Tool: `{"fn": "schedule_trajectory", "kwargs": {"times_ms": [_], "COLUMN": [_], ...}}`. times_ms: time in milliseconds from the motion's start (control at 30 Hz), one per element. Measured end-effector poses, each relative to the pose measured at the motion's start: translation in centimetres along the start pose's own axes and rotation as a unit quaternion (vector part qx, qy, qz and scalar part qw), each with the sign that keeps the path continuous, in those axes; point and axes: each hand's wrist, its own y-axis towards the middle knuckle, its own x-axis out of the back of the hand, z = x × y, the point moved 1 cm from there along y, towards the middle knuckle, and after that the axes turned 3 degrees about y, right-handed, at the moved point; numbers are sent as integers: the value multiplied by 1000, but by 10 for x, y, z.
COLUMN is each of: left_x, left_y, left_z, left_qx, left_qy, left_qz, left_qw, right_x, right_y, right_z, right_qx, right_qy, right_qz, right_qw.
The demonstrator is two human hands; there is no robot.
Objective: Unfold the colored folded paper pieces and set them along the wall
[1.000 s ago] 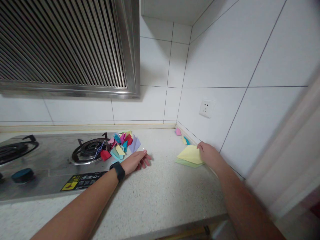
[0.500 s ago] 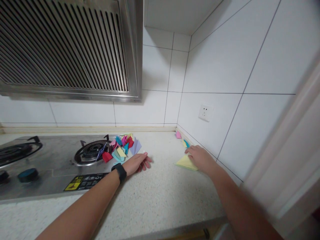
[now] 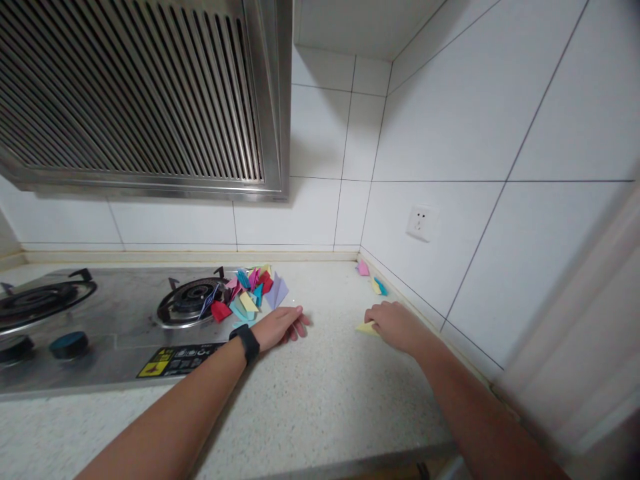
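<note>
Head view showed the right hand flat, unclenched, covering a yellow sheet near the right edge of the counter; the left hand lay flat too. Light, even pressure would avoid creasing.

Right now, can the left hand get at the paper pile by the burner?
Probably yes. The left hand lies open and flat on the counter, just beside the paper pile, with nothing between them.
</note>
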Motion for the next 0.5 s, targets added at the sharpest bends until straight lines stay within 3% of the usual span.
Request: {"fn": "schedule_trajectory", "kwargs": {"times_ms": [200,500], "left_x": [0,-1], "left_y": [-1,-4], "left_z": [-2,-4], "left_qx": [5,1], "left_qy": [5,21], "left_qz": [2,7], "left_qw": [1000,1000], "right_x": [-2,0], "right_y": [-1,6], "right_z": [1,24], "right_qx": [6,104], "right_qy": [0,26], "right_qz": [-11,-17], "right_qw": [1000,994]}}
